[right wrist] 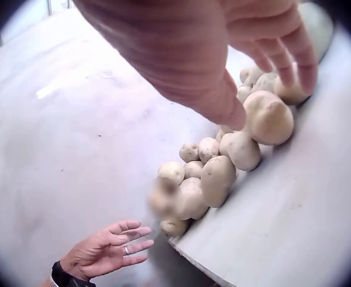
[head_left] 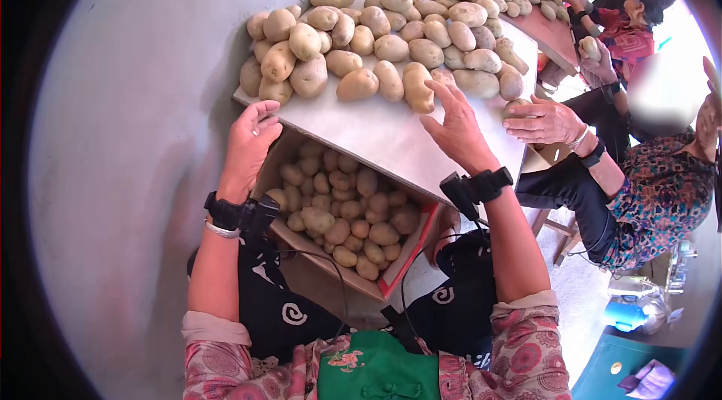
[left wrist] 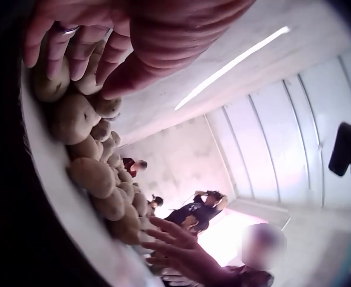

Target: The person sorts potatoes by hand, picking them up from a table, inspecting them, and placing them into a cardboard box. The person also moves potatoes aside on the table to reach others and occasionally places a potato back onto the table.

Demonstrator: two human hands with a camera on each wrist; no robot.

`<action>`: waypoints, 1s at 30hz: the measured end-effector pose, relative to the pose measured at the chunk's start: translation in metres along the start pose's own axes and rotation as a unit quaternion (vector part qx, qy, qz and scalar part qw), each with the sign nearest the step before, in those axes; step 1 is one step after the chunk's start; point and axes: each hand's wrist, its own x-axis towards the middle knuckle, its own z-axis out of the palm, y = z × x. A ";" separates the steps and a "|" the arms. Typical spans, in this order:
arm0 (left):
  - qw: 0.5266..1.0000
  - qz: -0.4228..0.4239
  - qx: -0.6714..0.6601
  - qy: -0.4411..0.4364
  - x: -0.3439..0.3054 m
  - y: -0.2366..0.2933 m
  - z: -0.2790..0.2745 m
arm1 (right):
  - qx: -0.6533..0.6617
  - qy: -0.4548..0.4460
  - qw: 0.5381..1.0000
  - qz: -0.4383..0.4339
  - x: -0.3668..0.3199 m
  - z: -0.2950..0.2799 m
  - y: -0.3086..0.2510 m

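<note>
Many potatoes (head_left: 361, 84) lie heaped on a pale tabletop (head_left: 353, 125). My left hand (head_left: 250, 146) is at the table's left corner, just below the nearest potatoes, fingers loosely bent and holding nothing; in the left wrist view its fingers hang over potatoes (left wrist: 73, 119). My right hand (head_left: 457, 127) is over the table's front part, fingers spread beside an upright long potato (head_left: 418, 88); the right wrist view shows its thumb close to a potato (right wrist: 270, 118). Whether the fingertips touch any potato, I cannot tell.
Below the table edge stands an open cardboard box (head_left: 410, 257) holding many potatoes (head_left: 338, 204). At the right sits a person in a patterned top (head_left: 654, 197), one hand (head_left: 549, 123) on a potato at the table's right edge. More people are at the upper right.
</note>
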 end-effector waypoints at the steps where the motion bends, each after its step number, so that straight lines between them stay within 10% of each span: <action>1: 0.992 -0.050 -0.114 -0.023 0.000 0.003 -0.001 | 0.000 0.003 1.000 -0.002 0.002 0.004 0.000; 4: 0.975 -0.087 -0.205 -0.019 0.001 0.007 -0.002 | -0.149 0.071 0.986 0.002 0.011 0.008 -0.004; 30: 0.960 -0.119 -0.231 -0.108 0.005 0.020 0.022 | -0.123 -0.065 0.976 0.169 0.036 0.009 0.001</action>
